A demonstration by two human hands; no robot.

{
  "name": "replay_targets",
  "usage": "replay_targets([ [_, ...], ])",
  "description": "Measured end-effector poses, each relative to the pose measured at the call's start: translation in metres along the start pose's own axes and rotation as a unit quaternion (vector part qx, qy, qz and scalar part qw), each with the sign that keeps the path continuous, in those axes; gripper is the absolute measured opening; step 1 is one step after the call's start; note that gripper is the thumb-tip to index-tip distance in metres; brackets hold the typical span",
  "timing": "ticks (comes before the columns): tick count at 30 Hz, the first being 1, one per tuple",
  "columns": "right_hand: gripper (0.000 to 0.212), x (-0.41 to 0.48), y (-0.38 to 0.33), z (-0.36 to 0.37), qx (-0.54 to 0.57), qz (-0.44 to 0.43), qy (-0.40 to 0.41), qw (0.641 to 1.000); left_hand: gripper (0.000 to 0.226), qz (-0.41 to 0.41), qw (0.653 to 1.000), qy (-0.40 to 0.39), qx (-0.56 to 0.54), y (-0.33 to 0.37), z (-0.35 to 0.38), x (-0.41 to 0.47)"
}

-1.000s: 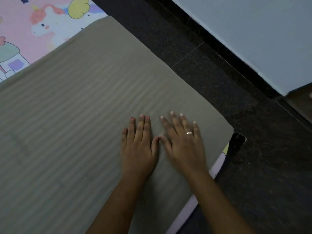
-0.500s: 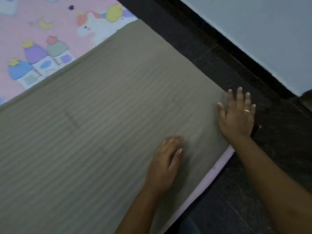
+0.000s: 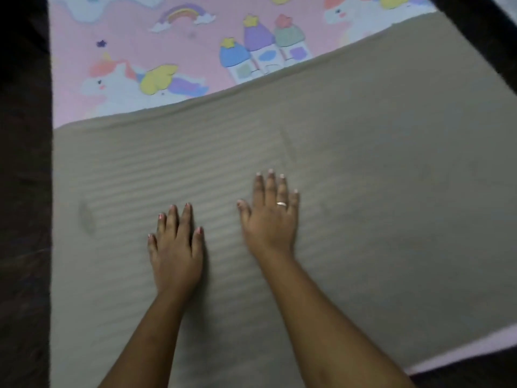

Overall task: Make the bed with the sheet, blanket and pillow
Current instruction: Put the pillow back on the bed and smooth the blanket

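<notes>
A grey-beige striped blanket (image 3: 363,169) lies spread flat over the near part of the bed. Beyond its far edge shows the pink sheet (image 3: 134,43) printed with unicorns, rainbows and castles. My left hand (image 3: 176,245) lies palm down on the blanket, fingers straight and together. My right hand (image 3: 270,217), with a ring on one finger, lies flat on the blanket a little farther forward and to the right. Neither hand holds anything. No pillow is in view.
Dark floor (image 3: 22,191) runs along the bed's left side and shows at the lower right corner (image 3: 475,371). A strip of the pink sheet (image 3: 461,348) peeks out under the blanket's near right edge.
My right hand has come back from the blanket's right edge to its middle. My left hand has flattened from a curled pose. The view has swung left, showing more sheet.
</notes>
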State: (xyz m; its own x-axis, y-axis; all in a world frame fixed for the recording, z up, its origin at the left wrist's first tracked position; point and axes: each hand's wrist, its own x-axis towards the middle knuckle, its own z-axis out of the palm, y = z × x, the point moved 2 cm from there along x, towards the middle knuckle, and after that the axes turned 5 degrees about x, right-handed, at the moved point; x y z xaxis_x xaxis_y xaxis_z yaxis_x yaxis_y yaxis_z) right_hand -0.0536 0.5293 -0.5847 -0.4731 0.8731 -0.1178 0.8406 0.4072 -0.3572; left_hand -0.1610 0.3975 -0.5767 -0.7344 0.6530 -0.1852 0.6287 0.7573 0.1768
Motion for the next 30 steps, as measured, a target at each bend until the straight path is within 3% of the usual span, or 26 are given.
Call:
replay_targets([
  [3,0.063,-0.013,-0.067,0.024,-0.004,-0.156,-0.076,0.985,0.053,-0.052,0.998,0.007,0.022,-0.041,-0.012,0.008],
  [5,0.059,-0.01,-0.093,0.03,0.002,-0.292,-0.152,0.944,0.056,-0.083,0.996,0.013,0.035,-0.066,-0.02,0.013],
  [7,0.058,0.009,-0.095,0.028,0.017,-0.357,-0.158,0.92,0.057,-0.107,0.993,0.02,0.041,-0.088,-0.028,0.02],
  [9,0.064,0.042,-0.078,0.024,0.023,-0.285,-0.097,0.953,0.058,-0.133,0.99,0.026,0.029,-0.109,-0.037,0.03],
  [12,0.068,0.1,-0.031,0.01,-0.025,-0.088,0.01,0.996,0.062,-0.161,0.987,0.02,0.005,-0.135,-0.046,0.047],
  [15,0.063,0.14,-0.021,0.002,-0.05,0.022,0.02,0.998,0.066,-0.159,0.987,0.016,-0.01,-0.156,-0.05,0.062],
  [18,0.066,0.159,-0.051,0.011,-0.042,0.064,0.042,0.996,0.069,-0.154,0.988,0.021,-0.014,-0.16,-0.048,0.067],
  [22,0.071,0.16,-0.132,0.042,-0.035,0.051,0.034,0.998,0.068,-0.151,0.988,0.032,-0.001,-0.162,-0.041,0.07],
  [26,0.067,0.127,-0.233,0.085,-0.026,-0.063,-0.028,0.997,0.07,-0.141,0.989,0.029,-0.016,-0.168,-0.037,0.071],
  [30,0.065,0.107,-0.285,0.097,-0.004,-0.177,-0.114,0.978,0.056,-0.123,0.991,0.017,-0.045,-0.174,-0.038,0.074],
])
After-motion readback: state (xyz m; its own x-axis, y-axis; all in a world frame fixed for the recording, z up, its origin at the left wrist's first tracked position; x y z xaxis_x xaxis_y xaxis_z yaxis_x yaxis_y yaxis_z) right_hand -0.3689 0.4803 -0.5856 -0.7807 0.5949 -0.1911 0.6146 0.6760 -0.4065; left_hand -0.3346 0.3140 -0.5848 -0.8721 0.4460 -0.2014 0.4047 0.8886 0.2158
